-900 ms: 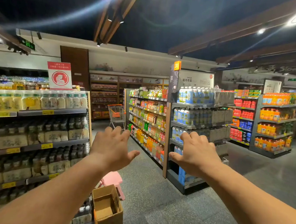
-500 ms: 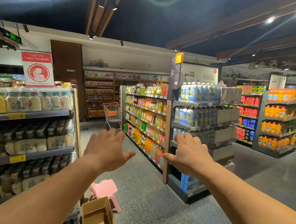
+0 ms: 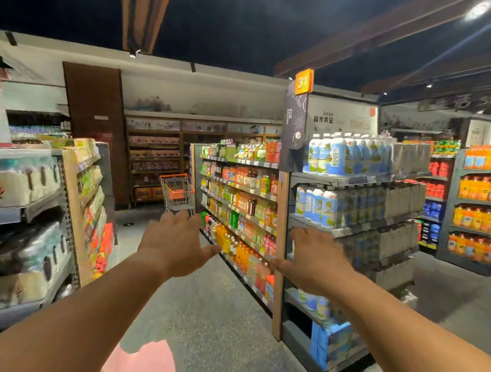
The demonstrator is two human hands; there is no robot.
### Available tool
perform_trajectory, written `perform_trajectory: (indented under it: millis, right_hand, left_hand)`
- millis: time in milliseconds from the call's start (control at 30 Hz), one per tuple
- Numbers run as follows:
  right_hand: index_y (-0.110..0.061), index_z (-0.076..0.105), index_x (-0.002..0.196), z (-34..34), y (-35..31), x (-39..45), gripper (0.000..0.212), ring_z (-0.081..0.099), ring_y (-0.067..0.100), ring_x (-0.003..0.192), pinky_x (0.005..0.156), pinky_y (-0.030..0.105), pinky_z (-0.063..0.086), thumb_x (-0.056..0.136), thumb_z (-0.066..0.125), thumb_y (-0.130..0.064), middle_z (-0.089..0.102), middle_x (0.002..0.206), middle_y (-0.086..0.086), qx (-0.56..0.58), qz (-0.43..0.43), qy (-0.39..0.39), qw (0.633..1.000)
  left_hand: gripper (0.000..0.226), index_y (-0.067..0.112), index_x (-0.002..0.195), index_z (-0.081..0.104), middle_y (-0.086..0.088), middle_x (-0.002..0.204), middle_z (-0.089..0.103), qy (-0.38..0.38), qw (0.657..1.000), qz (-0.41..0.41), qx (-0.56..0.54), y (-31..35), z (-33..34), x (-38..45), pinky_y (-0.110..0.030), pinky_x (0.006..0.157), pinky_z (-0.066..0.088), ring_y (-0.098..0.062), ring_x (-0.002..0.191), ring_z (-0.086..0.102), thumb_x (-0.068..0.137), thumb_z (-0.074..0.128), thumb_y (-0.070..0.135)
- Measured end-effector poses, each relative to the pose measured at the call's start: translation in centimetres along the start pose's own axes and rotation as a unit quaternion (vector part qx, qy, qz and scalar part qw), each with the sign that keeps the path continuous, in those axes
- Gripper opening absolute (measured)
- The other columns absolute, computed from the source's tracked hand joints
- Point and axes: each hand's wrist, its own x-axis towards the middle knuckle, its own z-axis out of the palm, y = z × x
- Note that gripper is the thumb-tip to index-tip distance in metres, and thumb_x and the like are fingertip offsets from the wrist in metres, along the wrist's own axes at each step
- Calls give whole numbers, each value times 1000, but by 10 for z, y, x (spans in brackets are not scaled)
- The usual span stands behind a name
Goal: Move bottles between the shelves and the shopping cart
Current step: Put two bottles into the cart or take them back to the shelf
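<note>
The bottles (image 3: 238, 203) all stand on the shelves (image 3: 355, 183); the shopping cart (image 3: 177, 191) waits well down the aisle, seemingly empty. Left hand (image 3: 177, 243) and right hand (image 3: 316, 261) reach forward, fingers spread, holding nothing. Judging by this, no bottle is moved yet.

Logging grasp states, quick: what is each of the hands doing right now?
Left hand: open, fingers spread, holding nothing.
Right hand: open, fingers spread, holding nothing.

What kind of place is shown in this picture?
Most likely a supermarket: long shelves of bottled drinks, a shopping cart in the aisle, and a numbered aisle sign overhead.
</note>
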Motion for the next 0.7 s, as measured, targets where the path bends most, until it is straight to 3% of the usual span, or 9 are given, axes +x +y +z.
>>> perform_trajectory:
  millis: [100, 333, 533, 700]
  right_hand:
    - [-27, 42, 130, 28, 20, 92, 69, 44, 27, 117, 90, 42, 44, 79, 49, -74, 46, 127, 3, 4, -11, -12, 1000]
    - [-25, 37, 139, 96, 41, 309, 78, 42, 28, 124, 97, 45, 44, 79, 50, -72, 44, 136, 4, 18, -20, -19, 999]
    - [-21, 42, 131, 188, 46, 484, 73, 45, 29, 117, 90, 43, 45, 80, 50, -71, 44, 131, 7, -19, -28, -20, 999]
    - [-22, 40, 134, 246, 42, 643, 74, 44, 28, 120, 97, 45, 44, 80, 50, -72, 45, 132, 6, -6, 9, -34, 999]
  left_hand:
    - [82, 25, 140, 40, -1, 130, 51, 4, 1000, -16, 3, 2, 32, 85, -43, 95, 44, -25, 119, 48, 82, 35, 83]
    - [88, 26, 141, 41, -1, 132, 52, 16, 999, -27, -10, -12, 109, 285, -45, 98, 43, -24, 122, 48, 77, 35, 86]
    - [85, 26, 136, 45, -2, 127, 54, 27, 999, -27, -13, -47, 204, 466, -48, 96, 47, -27, 119, 51, 76, 36, 86]
    - [89, 26, 137, 44, -4, 131, 53, 10, 1000, -1, -16, -87, 273, 625, -48, 96, 47, -29, 119, 50, 74, 33, 88]
